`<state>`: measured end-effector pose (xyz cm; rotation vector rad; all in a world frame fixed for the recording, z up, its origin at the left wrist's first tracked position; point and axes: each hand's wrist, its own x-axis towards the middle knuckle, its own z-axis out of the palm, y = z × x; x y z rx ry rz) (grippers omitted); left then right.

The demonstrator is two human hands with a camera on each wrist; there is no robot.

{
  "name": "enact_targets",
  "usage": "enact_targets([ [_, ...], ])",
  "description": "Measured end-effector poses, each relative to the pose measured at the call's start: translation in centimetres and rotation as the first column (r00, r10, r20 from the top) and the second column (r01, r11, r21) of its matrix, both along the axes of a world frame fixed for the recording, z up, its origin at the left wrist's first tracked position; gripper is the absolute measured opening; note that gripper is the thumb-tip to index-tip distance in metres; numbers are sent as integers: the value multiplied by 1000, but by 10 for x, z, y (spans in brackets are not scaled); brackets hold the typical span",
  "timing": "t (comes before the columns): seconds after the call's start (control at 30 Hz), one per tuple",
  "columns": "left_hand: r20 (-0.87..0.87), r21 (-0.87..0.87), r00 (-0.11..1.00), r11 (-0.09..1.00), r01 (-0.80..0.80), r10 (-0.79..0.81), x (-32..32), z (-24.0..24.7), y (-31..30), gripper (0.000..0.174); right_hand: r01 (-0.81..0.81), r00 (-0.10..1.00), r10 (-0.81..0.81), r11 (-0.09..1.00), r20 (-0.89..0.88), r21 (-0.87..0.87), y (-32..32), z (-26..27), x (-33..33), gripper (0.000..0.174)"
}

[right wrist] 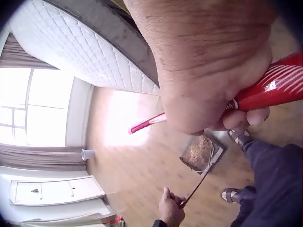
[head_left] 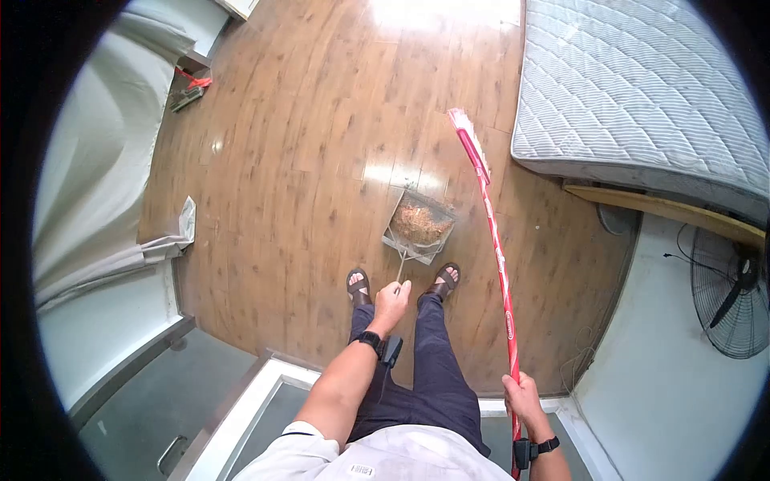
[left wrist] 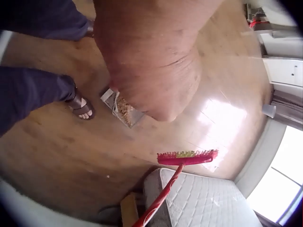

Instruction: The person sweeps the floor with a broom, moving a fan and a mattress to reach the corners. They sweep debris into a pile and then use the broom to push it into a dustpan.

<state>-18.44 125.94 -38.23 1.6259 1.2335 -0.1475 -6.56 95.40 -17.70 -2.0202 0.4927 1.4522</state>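
My left hand (head_left: 391, 309) grips the thin handle of a dustpan (head_left: 435, 254), which is in front of my feet. Brown and reddish debris (head_left: 419, 225) lies in the pan, seen also in the right wrist view as a brownish heap (right wrist: 199, 153). Curled round the red-and-white pole of a broom (head_left: 503, 280), my right hand (head_left: 525, 401) holds it at the lower right. The broom's bristled head (left wrist: 187, 158) points away from me, right of the dustpan and apart from it. In the left wrist view, the left fingers are hidden behind the hand.
A bare mattress (head_left: 634, 96) on a wooden frame stands at the upper right, with a black fan (head_left: 734, 293) below it. Pale curtain fabric (head_left: 112, 160) hangs at the left. Another red-and-grey item (head_left: 188, 96) lies near it. Cables (head_left: 581, 353) lie by the right wall.
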Motion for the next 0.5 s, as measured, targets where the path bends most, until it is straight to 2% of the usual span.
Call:
enact_targets([
  [0.1, 75, 9, 997, 1000, 22, -23, -23, 30, 7, 43, 26, 998, -28, 999, 57, 32, -19, -18, -9, 23],
  [0.17, 153, 47, 988, 999, -9, 2, -29, 46, 10, 41, -109, 972, 102, 994, 211, 20, -36, -32, -15, 25],
  [0.2, 155, 64, 988, 998, 0, -10, -19, 39, 19, 41, -111, 973, 106, 994, 204, 15, -39, -31, -17, 25],
  [0.27, 167, 204, 983, 978, 45, -80, 8, 38, 38, 41, -50, 992, 60, 995, 113, -88, 0, -18, 7, 28],
  [0.33, 146, 154, 985, 986, 64, -87, 11, 35, 47, 41, -115, 987, 128, 984, 96, -135, 4, -34, 20, 31],
  [0.4, 111, 105, 989, 991, 87, -99, 5, 33, 52, 41, -359, 874, 376, 926, 307, -113, 1, -67, 29, 35],
  [0.5, 139, 160, 982, 981, 106, -129, -19, 34, 59, 41, -513, 718, 548, 833, 429, -206, 54, -84, 57, 40],
])
